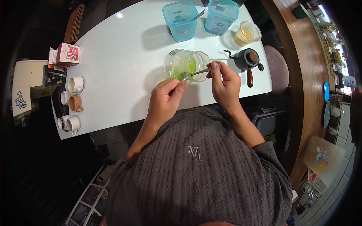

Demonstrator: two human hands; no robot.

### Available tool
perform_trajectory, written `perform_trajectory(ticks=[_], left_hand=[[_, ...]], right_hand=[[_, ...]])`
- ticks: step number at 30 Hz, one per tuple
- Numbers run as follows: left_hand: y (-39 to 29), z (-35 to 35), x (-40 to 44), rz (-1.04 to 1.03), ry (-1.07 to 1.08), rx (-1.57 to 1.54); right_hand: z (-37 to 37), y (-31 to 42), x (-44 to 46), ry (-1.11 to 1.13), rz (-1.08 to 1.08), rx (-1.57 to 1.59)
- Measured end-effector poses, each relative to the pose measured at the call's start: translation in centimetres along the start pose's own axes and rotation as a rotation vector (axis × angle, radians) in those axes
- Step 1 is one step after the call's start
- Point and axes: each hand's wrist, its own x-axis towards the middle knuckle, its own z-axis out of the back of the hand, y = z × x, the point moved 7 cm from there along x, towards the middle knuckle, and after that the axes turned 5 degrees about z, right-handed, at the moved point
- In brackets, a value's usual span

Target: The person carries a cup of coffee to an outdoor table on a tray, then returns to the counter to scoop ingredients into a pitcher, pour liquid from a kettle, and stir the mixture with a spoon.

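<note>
A clear, round container (174,62) with green liquid in it leans over the white table, its wide mouth turned to the right. My left hand (165,96) is closed at its near side, thumb and fingers pinching a clear part there; whether that part is a handle I cannot tell. Between the thumb and fingers of my right hand (226,81) is a metal spoon (201,71), which slants left into the container's mouth. The spoon's bowl is hard to make out.
Two blue plastic tubs (183,28) stand at the back, one with a utensil in it. A clear cup (248,33) and a black pot with a wooden handle (247,59) sit to the right. At the left are several mugs (75,84), a red-and-white box (68,54) and a cream machine (30,79).
</note>
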Motion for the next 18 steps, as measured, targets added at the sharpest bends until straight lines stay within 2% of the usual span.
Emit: perform_trajectory(ticks=[1, 3, 4, 6, 7, 9, 13, 16, 17, 18], left_hand=[[0.2, 0.0, 0.0, 0.017, 0.000, -0.002], [-0.1, -0.1, 0.0, 0.024, 0.013, -0.011], [-0.2, -0.2, -0.1, 0.031, 0.026, -0.023], [-0.2, -0.5, -0.1, 0.028, 0.037, -0.043], [-0.2, -0.6, -0.2, 0.027, 0.045, -0.063], [-0.3, -0.7, -0.2, 0.021, 0.029, -0.074], [0.0, -0.3, -0.1, 0.025, 0.002, -0.084], [0.4, -0.4, -0.1, 0.012, -0.012, -0.069], [0.3, -0.4, -0.1, 0.012, -0.009, -0.070], [0.3, -0.5, -0.1, 0.018, -0.005, -0.073]], right_hand=[[0.3, -0.2, 0.2, -0.001, 0.000, 0.000], [0.2, 1.7, 0.5, 0.105, 0.314, -0.229], [0.4, 1.7, 0.9, 0.103, 0.313, -0.230], [-0.3, 3.5, 0.8, 0.202, 0.612, -0.426], [-0.1, 3.5, 1.0, 0.201, 0.612, -0.428], [-0.4, 4.4, 0.5, 0.211, 0.789, -0.465], [-0.3, 4.3, -0.2, 0.155, 0.754, -0.450], [0.7, 2.1, -0.2, -0.023, 0.418, -0.241], [0.4, 2.1, -0.4, -0.024, 0.417, -0.243], [0.4, 0.7, -0.3, -0.028, 0.204, -0.115]])
